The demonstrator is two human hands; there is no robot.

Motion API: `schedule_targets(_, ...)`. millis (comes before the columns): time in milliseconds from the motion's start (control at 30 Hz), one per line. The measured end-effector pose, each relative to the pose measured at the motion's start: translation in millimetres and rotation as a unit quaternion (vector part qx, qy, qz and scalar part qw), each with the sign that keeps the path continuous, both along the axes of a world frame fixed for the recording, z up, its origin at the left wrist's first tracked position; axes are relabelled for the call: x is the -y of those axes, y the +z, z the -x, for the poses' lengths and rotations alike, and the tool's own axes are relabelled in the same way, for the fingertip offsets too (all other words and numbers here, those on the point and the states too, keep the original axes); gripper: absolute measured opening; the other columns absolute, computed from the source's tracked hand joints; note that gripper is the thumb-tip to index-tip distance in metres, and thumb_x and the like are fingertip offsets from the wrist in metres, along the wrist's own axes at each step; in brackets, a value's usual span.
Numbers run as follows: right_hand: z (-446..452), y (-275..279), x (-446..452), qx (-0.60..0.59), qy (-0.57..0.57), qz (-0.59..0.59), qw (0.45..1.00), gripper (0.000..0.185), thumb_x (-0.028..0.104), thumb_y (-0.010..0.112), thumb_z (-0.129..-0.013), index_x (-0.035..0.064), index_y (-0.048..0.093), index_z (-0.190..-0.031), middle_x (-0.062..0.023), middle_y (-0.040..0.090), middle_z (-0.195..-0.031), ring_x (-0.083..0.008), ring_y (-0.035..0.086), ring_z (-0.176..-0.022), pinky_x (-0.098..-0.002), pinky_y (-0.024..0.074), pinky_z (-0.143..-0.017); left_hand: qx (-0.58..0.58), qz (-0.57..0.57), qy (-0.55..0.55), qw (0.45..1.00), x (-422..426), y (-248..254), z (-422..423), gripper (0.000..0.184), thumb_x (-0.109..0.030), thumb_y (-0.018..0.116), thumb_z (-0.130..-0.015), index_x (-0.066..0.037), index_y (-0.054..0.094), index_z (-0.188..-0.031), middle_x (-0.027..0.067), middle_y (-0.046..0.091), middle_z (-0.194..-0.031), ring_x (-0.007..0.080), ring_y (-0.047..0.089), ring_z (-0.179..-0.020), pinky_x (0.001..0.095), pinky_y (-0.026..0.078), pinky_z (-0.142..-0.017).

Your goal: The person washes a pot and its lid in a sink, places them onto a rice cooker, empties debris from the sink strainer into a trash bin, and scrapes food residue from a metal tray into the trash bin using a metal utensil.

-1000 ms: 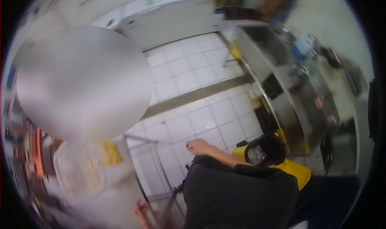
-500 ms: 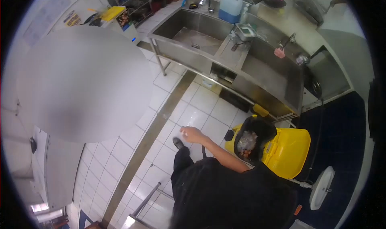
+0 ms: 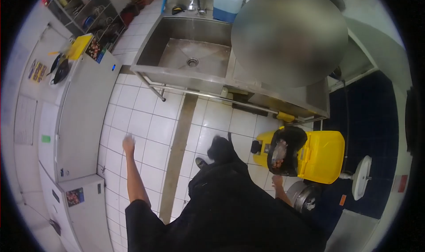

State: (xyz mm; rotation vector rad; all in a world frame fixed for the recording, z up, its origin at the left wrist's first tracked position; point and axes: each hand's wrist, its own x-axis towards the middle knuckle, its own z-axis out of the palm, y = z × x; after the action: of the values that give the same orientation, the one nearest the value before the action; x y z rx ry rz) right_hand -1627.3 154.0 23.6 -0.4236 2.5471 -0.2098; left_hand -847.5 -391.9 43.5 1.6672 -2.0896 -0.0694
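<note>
White-tiled floor (image 3: pixel 137 119) extended up to 1 steel sink unit (image 3: pixel 212 53). Near it stood 1 yellow bin (image 3: pixel 264 146), lid (image 3: pixel 326 157) open, waste (image 3: pixel 280 151) inside. 1 steel canister (image 3: pixel 304 195) stood just beside it. The right hand (image 3: pixel 277 181) hung by the bin; the left hand (image 3: pixel 129 143), blurred, hung well apart. Finger state on both could not be determined.

A kitchen, shown by its steel sink (image 3: pixel 177 55), tap (image 3: pixel 198 5), black pans (image 3: pixel 61 71) and what look like chest freezers (image 3: pixel 86 115).

Bright light fills the fisheye-bent view (left hand (image 3: pixel 128 144) blurred).
</note>
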Motion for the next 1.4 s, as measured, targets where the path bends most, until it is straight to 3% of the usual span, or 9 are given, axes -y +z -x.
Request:
schedule_targets(67, -18, 36, 32, 0.222, -0.328, 0.070, 0.915, 0.024, 0.018, 0.055, -0.083, 0.0050, 0.061, -0.103, -0.0136, 0.068, -0.089, -0.0265, 0.067, -0.068, -0.0431, 0.0530, -0.057, -0.347, -0.224, 0.069, 0.908, 102, 94, 121, 0.029, -0.019, 0.051, -0.095, 0.000, 0.061, -0.115, 0.0129, 0.066, -0.101, 0.0172, 0.064, -0.088, 0.0287, 0.052, -0.068)
schedule_targets(233, -36, 10, 124, 0.306, -0.336, 0.077, 0.887, 0.034, 0.026, 0.058, -0.086, 0.0093, 0.054, -0.116, -0.0141, 0.065, -0.100, -0.0308, 0.065, -0.081, -0.0478, 0.0517, -0.071, -0.194, -0.209, -0.184, 0.941, 246, 175, 329, 0.021, -0.016, 0.057, -0.089, -0.008, 0.067, -0.106, 0.0132, 0.070, -0.094, 0.0270, 0.068, -0.086, 0.0368, 0.053, -0.077)
schedule_targets(433, 28, -105, 262, 0.150, 0.130, 0.091, 0.976, 0.022, 0.022, 0.055, -0.089, 0.0060, 0.064, -0.076, -0.0068, 0.065, -0.074, -0.0175, 0.065, -0.067, -0.0337, 0.0490, -0.051, -0.023, -0.110, -0.241, 0.964, 383, 276, 495, 0.026, -0.024, 0.058, -0.089, -0.004, 0.068, -0.102, 0.0160, 0.069, -0.095, 0.0319, 0.066, -0.093, 0.0398, 0.050, -0.085)
schedule_targets(533, 45, 71, 324, 0.252, -0.289, 0.470, 0.795, 0.012, 0.016, 0.059, -0.088, 0.0050, 0.063, -0.088, -0.0039, 0.065, -0.077, -0.0135, 0.062, -0.065, -0.0296, 0.0501, -0.055, -0.077, -0.002, -0.262, 0.962, 460, 305, 562, 0.026, -0.024, 0.057, -0.091, -0.006, 0.067, -0.108, 0.0163, 0.068, -0.103, 0.0322, 0.065, -0.097, 0.0396, 0.050, -0.086)
schedule_targets(767, -114, 129, 166, -0.096, -0.585, 0.247, 0.767, 0.022, 0.023, 0.054, -0.087, 0.0032, 0.063, -0.089, -0.0072, 0.063, -0.070, -0.0153, 0.061, -0.060, -0.0278, 0.0456, -0.048, -0.017, 0.221, -0.282, 0.934, 588, 261, 623, 0.036, -0.036, 0.058, -0.093, -0.003, 0.066, -0.103, 0.0152, 0.067, -0.091, 0.0334, 0.064, -0.082, 0.0422, 0.050, -0.070)
schedule_targets(1067, -439, 102, 256, 0.187, -0.825, 0.139, 0.515, 0.025, 0.028, 0.057, -0.085, 0.0055, 0.066, -0.086, -0.0068, 0.061, -0.065, -0.0207, 0.061, -0.058, -0.0357, 0.0478, -0.049, 0.051, 0.148, -0.166, 0.974, 591, 242, 630, 0.021, -0.025, 0.058, -0.090, -0.005, 0.063, -0.097, 0.0140, 0.063, -0.089, 0.0328, 0.061, -0.082, 0.0442, 0.047, -0.068)
schedule_targets(1233, -299, 25, 304, 0.159, -0.721, 0.235, 0.632, 0.025, 0.030, 0.057, -0.087, 0.0065, 0.066, -0.085, -0.0065, 0.060, -0.062, -0.0239, 0.058, -0.053, -0.0405, 0.0466, -0.048, 0.009, 0.180, -0.187, 0.966, 455, 233, 689, 0.022, -0.013, 0.056, -0.087, 0.002, 0.061, -0.102, 0.0214, 0.061, -0.098, 0.0387, 0.058, -0.090, 0.0476, 0.046, -0.077)
schedule_targets(1267, -255, -6, 274, -0.114, -0.406, 0.192, 0.886, 0.024, 0.027, 0.057, -0.085, 0.0056, 0.064, -0.079, -0.0095, 0.065, -0.067, -0.0269, 0.063, -0.062, -0.0420, 0.0491, -0.056, -0.027, 0.147, -0.220, 0.964, 428, 198, 705, 0.023, -0.007, 0.058, -0.084, 0.002, 0.061, -0.105, 0.0177, 0.063, -0.097, 0.0338, 0.060, -0.088, 0.0455, 0.047, -0.078)
schedule_targets(1400, 49, 23, 264, 0.006, -0.477, 0.226, 0.849, 0.030, 0.026, 0.051, -0.089, 0.0005, 0.059, -0.075, -0.0158, 0.059, -0.064, -0.0300, 0.059, -0.062, -0.0423, 0.0441, -0.057, -0.159, -0.237, -0.414, 0.865, 209, 154, 850, 0.028, 0.003, 0.053, -0.082, -0.003, 0.063, -0.107, 0.0085, 0.064, -0.096, 0.0215, 0.060, -0.082, 0.0303, 0.047, -0.075)
